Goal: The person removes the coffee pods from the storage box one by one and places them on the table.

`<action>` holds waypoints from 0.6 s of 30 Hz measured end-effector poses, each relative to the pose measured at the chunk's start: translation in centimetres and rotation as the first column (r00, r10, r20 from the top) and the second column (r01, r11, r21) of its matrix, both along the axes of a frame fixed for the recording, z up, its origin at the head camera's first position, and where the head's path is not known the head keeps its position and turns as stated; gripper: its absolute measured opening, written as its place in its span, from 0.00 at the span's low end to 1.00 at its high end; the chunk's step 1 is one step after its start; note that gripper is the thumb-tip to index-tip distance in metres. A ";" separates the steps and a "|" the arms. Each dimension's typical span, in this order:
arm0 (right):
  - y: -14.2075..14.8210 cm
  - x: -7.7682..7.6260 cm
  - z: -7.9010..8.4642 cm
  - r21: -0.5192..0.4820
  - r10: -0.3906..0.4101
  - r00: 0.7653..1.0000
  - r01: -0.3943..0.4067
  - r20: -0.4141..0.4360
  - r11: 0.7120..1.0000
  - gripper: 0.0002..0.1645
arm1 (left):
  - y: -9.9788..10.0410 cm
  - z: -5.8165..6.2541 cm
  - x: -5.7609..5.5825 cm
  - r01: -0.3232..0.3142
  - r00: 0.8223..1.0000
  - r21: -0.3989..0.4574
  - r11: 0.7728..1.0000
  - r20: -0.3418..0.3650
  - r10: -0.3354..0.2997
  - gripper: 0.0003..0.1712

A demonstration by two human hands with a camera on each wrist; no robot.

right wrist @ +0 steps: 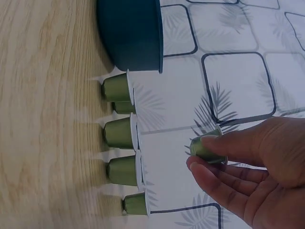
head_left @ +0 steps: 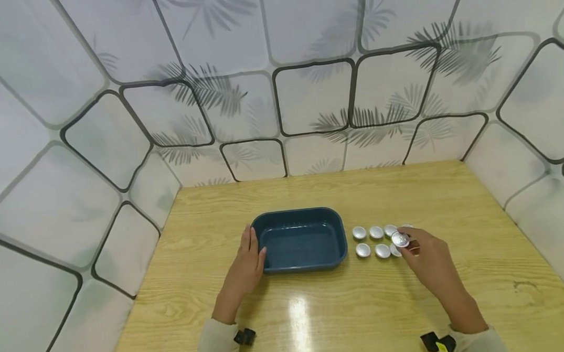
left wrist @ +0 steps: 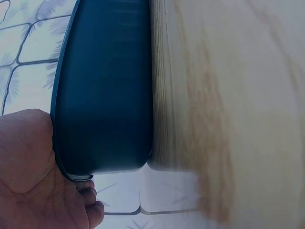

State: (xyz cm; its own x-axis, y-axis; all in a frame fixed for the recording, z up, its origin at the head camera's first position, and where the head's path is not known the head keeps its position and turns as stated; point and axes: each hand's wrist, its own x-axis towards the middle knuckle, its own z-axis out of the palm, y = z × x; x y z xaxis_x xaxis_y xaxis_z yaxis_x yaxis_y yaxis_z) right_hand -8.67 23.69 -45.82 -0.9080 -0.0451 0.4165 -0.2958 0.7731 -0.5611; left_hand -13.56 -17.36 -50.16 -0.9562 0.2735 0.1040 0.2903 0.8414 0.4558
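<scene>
A dark blue rectangular tub (head_left: 305, 268) sits in the middle of the wooden table. My left hand (head_left: 246, 264) holds its left end, thumb over the rim and fingers along the outer side. Between thumb and fingertips, my right hand (head_left: 432, 264) pinches a green coffee capsule (right wrist: 208, 148) with a silver lid, raised above the others. Several more capsules (right wrist: 120, 133) stand lid-up in two rows on the table, to the right of the tub. The pinching hand and its capsule partly cover the right end of these rows in the head view.
The pale wooden table (head_left: 212, 315) reaches back to a white curtain (head_left: 311, 98) with dark outlines and leaf prints, which also hangs along both sides. Small black devices (head_left: 244, 336) are strapped at both sleeve cuffs.
</scene>
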 end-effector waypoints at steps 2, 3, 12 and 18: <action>0.3 0.0 -0.1 -0.002 -0.014 1.000 0.014 0.011 1.000 0.26 | 0.0 0.0 0.0 0.000 1.000 0.001 1.000 -0.007 0.000 0.38; 0.5 0.0 -0.2 0.000 -0.024 1.000 0.024 0.015 1.000 0.26 | 0.1 0.0 0.1 -0.001 1.000 0.000 1.000 -0.007 0.001 0.38; 1.9 -0.1 -0.7 0.053 -0.108 0.994 0.107 0.022 0.993 0.24 | 0.2 0.0 0.2 0.002 1.000 0.005 1.000 -0.006 -0.002 0.38; 2.3 -0.3 -1.0 0.112 -0.144 0.989 0.138 0.044 0.984 0.20 | 0.1 0.1 0.1 -0.003 1.000 0.011 1.000 0.016 0.003 0.39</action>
